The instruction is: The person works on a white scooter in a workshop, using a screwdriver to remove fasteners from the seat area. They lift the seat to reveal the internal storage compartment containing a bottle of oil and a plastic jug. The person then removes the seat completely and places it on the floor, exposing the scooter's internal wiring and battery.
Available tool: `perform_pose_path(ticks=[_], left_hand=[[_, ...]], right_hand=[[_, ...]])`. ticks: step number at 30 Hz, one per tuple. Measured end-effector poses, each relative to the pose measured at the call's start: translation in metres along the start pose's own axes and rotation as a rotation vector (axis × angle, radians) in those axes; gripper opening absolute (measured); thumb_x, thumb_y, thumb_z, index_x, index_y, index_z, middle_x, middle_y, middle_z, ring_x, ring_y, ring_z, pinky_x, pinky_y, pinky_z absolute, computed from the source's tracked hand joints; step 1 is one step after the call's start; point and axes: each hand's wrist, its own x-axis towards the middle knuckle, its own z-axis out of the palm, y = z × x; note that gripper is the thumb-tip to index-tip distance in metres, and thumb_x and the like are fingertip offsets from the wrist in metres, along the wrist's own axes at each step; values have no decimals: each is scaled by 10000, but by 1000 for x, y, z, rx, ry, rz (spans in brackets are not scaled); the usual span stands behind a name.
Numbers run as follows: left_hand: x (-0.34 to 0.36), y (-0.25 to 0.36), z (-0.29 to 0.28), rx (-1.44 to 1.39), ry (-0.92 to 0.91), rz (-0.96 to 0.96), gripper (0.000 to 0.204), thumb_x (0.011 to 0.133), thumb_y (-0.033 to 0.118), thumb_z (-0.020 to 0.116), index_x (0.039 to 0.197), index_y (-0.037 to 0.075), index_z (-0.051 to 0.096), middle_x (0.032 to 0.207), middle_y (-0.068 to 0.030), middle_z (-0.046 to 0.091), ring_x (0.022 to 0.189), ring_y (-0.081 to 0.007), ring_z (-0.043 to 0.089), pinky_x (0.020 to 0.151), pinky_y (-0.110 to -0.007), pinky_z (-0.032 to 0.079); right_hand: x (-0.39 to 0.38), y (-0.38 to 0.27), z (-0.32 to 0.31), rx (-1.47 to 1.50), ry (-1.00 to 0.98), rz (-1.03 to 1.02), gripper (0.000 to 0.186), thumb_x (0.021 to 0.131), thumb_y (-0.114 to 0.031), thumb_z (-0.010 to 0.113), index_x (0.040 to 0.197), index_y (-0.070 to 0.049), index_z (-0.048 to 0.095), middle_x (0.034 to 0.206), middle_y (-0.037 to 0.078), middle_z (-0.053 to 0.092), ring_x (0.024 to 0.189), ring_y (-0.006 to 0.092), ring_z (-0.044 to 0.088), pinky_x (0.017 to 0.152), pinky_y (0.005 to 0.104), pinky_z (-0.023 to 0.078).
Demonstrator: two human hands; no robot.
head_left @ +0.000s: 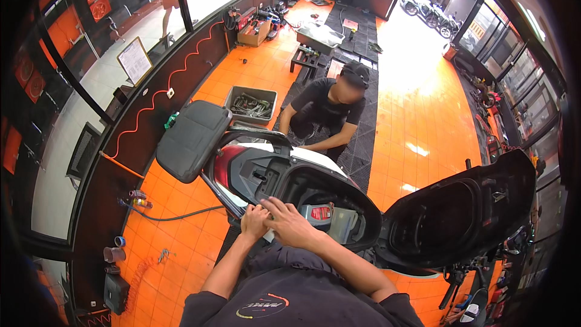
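Left hand point(255, 221) and right hand point(287, 222) are held together, maybe for steadiness, with the curved black plastic scooter tail point(244, 172) just past them, but what's gripped cannot be told.

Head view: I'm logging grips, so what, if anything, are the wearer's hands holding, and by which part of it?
It cannot be told: the left hand and right hand are close together at the side of the scooter, hiding anything between them.

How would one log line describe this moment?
left hand: near scooter edge | right hand: beside left | seat: raised | co-worker: crouched, far side
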Motion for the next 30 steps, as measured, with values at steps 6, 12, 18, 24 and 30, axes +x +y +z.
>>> perform_pose_path(ticks=[6, 12, 18, 24, 30], left_hand=[[3, 10, 0, 88, -32, 0, 275, 717, 378, 795, 817, 132, 721, 818, -19, 691, 896, -210, 641, 853, -404, 429], [3, 2, -4, 59, 51, 5, 251, 713, 353, 780, 800, 128, 711, 807, -27, 683, 884, -218, 639, 838, -396, 433], [7, 4, -7, 77, -4, 7, 190, 776, 301, 758, 802, 122, 700, 804, -20, 685, 877, -214, 628, 817, -394, 435], [7, 7, -2, 12, 29, -34, 185, 828, 308, 751, 803, 128, 717, 784, -22, 695, 881, -214, 632, 824, -395, 433], [3, 5, 0, 50, 16, -47, 191, 822, 304, 739, 755, 130, 697, 768, -11, 688, 850, -195, 626, 805, -379, 429]], right_hand=[[9, 4, 6, 303, -230, 380, 319, 838, -181, 716, 1102, -5, 691, 1379, 261, 563, 1236, 367, 595, 854, 441, 534], [8, 3, -10, 73, 498, -93, 299, 895, -302, 710, 1024, -42, 637, 1159, 250, 683, 986, 394, 710, 728, 451, 555], [10, 22, 17, 272, -55, 238, 296, 793, -112, 721, 1064, -41, 627, 1239, 197, 575, 1116, 368, 642, 730, 465, 569], [-3, 39, 3, 387, -71, 389, 385, 841, -183, 751, 1184, -71, 619, 1100, 182, 676, 1002, 408, 680, 840, 504, 547], [-11, 97, -12, 501, 175, 484, 375, 863, -266, 769, 1155, -72, 638, 1063, 215, 709, 1009, 420, 682, 863, 512, 536]])
